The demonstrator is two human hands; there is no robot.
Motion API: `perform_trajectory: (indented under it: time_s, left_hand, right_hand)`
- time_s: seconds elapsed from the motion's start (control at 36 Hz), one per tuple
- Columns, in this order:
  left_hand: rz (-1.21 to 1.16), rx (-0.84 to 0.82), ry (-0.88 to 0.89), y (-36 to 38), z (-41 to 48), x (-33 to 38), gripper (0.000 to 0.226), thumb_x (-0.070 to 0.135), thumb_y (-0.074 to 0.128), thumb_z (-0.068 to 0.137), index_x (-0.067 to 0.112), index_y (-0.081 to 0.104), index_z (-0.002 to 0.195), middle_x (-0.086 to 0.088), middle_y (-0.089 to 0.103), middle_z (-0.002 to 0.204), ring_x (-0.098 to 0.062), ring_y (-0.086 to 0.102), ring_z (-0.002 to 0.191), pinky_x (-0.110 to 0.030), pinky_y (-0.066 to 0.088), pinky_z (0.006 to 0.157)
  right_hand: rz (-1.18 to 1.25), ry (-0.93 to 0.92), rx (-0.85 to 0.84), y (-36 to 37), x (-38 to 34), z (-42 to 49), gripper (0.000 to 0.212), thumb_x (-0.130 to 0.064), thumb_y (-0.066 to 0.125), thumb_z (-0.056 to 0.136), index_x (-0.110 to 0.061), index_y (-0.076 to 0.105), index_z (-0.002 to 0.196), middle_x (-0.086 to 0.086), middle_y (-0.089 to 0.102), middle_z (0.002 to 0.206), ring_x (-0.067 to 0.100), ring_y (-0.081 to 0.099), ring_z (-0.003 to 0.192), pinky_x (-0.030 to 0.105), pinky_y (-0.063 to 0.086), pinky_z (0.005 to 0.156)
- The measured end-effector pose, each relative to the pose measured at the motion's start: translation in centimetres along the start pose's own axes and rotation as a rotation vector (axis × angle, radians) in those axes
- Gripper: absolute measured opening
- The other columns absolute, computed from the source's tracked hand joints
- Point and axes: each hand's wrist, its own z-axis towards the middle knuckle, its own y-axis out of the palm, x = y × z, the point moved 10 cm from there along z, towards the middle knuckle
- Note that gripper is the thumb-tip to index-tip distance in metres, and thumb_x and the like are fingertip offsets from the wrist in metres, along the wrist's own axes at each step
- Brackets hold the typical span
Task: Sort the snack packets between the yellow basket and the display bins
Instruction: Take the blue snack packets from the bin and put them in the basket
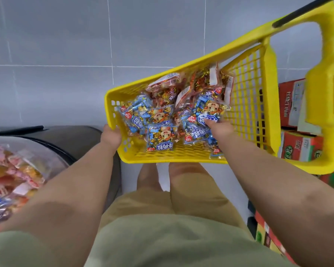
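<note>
- Right hand: thumb pressed onto the top of a blue packet. The other fingers are hidden beneath it, so this reads as a pinch grip rather than a plain touch.
- Blue packet: lies in the right half of the yellow basket, overlapping the neighbouring packets.
- Left hand: fingers curled round the basket's near-left corner, carrying it tilted above the tiled floor.
- Basket contents: further blue packets at the near side and red-gold packets at the far side, loosely heaped.
- Display bin: clear, at far left and well apart from the basket, holding mixed pink and orange packets.
- Cardboard boxes: stacked at the right, behind the basket handle.
- Risk: slick film under a partial pinch may slip, or drag an overlapping packet out with it.
- Risk: a one-corner hold on a tilted basket may let the heap slide or spill.
- Risk: carrying the packet across the open floor may end in a drop.
</note>
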Motion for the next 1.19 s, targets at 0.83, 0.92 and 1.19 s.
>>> perform_trajectory:
  time_s: [0.83, 0.92, 1.19]
  left_hand:
    - [-0.507, -0.693, 0.008, 6.9, -13.1, 10.6, 0.024, 0.038, 0.059, 0.091, 0.025, 0.054, 0.111, -0.013, 0.062, 0.117, -0.024, 0.065, 0.100, -0.039, 0.053, 0.087]
    - [-0.414, -0.762, -0.034, 9.2, -13.5, 10.3, 0.051, 0.043, 0.062, 0.087, 0.017, 0.052, 0.130, -0.015, 0.055, 0.135, -0.032, 0.053, 0.123, -0.050, 0.042, 0.103]
    - [-0.311, -0.530, -0.039, 8.2, -10.9, 8.7, 0.034, 0.025, 0.079, 0.077, 0.018, 0.054, 0.100, -0.007, 0.044, 0.085, -0.014, 0.033, 0.060, -0.028, 0.024, 0.053]
  right_hand:
    - [0.526, -0.053, -0.543, 4.2, -2.0, -9.6, 0.022, -0.001, 0.068, 0.081, -0.012, 0.051, 0.090, 0.007, 0.065, 0.098, 0.020, 0.069, 0.085, 0.028, 0.056, 0.067]
    - [0.424, 0.013, -0.647, 5.8, -0.1, -11.1, 0.025, 0.002, 0.068, 0.079, -0.013, 0.054, 0.094, 0.005, 0.071, 0.094, 0.017, 0.069, 0.081, 0.031, 0.056, 0.072]
    - [0.129, -0.276, -0.119, 0.2, -2.4, -6.5, 0.020, -0.035, 0.055, 0.093, -0.016, 0.057, 0.087, 0.007, 0.062, 0.090, 0.023, 0.057, 0.085, 0.026, 0.050, 0.067]
